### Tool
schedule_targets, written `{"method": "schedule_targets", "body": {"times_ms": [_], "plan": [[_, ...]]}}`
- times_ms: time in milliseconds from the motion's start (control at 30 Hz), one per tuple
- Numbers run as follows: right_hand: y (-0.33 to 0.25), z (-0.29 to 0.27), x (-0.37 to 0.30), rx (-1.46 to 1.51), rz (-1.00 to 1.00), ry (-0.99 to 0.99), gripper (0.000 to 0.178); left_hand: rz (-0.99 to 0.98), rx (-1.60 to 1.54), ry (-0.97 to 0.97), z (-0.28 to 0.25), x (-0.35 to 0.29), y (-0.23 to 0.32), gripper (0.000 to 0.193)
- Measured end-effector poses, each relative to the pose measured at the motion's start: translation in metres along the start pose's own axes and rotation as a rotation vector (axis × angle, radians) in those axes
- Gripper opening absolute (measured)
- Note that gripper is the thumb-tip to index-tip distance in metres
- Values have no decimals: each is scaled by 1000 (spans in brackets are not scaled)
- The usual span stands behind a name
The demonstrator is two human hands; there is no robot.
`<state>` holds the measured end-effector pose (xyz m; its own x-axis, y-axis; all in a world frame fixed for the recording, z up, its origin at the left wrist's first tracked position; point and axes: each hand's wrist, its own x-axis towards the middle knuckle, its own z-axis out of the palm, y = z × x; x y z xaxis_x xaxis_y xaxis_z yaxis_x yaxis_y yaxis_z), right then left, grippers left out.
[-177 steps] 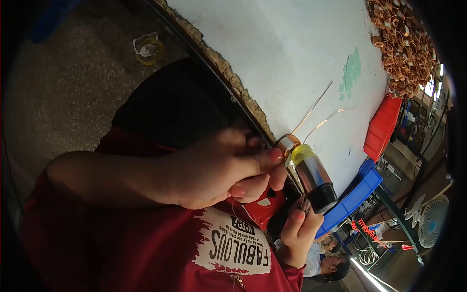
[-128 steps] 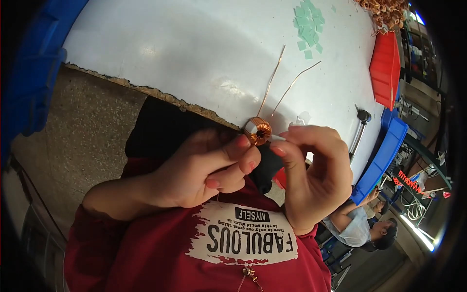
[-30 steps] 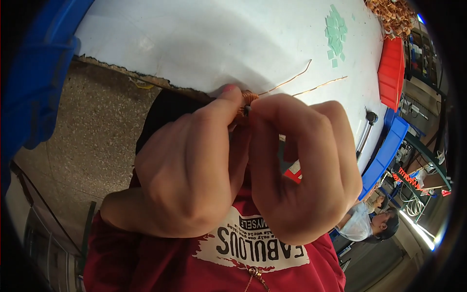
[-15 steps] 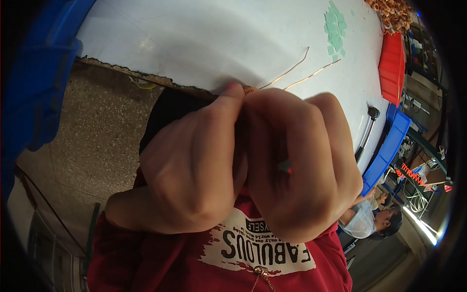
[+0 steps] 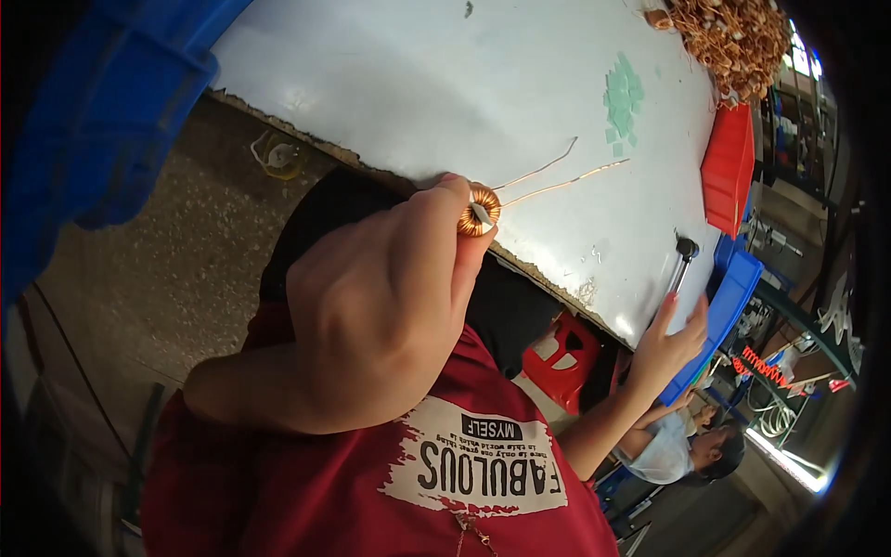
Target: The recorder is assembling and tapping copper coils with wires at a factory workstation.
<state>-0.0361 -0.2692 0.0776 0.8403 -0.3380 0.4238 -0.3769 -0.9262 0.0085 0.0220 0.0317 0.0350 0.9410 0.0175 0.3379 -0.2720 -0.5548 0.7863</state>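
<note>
Pinched between the thumb and finger of my left hand point(image 5: 385, 288) is a ring-shaped copper wire coil point(image 5: 480, 212), just over the table's near edge. A flat pale piece sits across its centre hole, and two long wire leads point(image 5: 561, 184) stick out over the table. On the right, my right hand point(image 5: 670, 353) reaches out with its fingers apart, at the lower end of a metal rod tool with a round dark head point(image 5: 685, 249). Whether the fingers touch the tool, I cannot tell.
Small light-green square pieces point(image 5: 624, 97) lie on the white table point(image 5: 399, 84). A pile of copper coils point(image 5: 733, 42) is at the far right, above a red bin point(image 5: 729, 172) and a blue tray point(image 5: 719, 320). Blue crates point(image 5: 111, 111) stand left; another person point(image 5: 664, 450) sits right.
My right hand has left the coil and moved right to the rod tool. My left hand keeps hold of the coil, which now shows fully. The view has shifted somewhat.
</note>
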Motion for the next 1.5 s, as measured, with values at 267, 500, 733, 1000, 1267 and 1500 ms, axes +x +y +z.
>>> {"method": "schedule_targets", "body": {"times_ms": [267,500,733,1000,1267,1500], "plan": [[99,3,-22,-248,2,-227,43,-64,-63,-4,-1,3,2,30],[-102,-51,-46,1154,197,-473,21,-73,2,-79,-6,2,3,28],[-132,-43,-55,732,33,-757,39,-105,-5,-118,-5,3,4,31],[-129,-43,-62,716,-54,-539,42,-98,13,-70,-6,4,4,35],[-132,-44,-60,641,-27,-709,40,-96,-13,-97,-6,3,2,34],[-132,-44,-68,782,-30,-429,39,-70,9,-83,-5,4,1,34]]}}
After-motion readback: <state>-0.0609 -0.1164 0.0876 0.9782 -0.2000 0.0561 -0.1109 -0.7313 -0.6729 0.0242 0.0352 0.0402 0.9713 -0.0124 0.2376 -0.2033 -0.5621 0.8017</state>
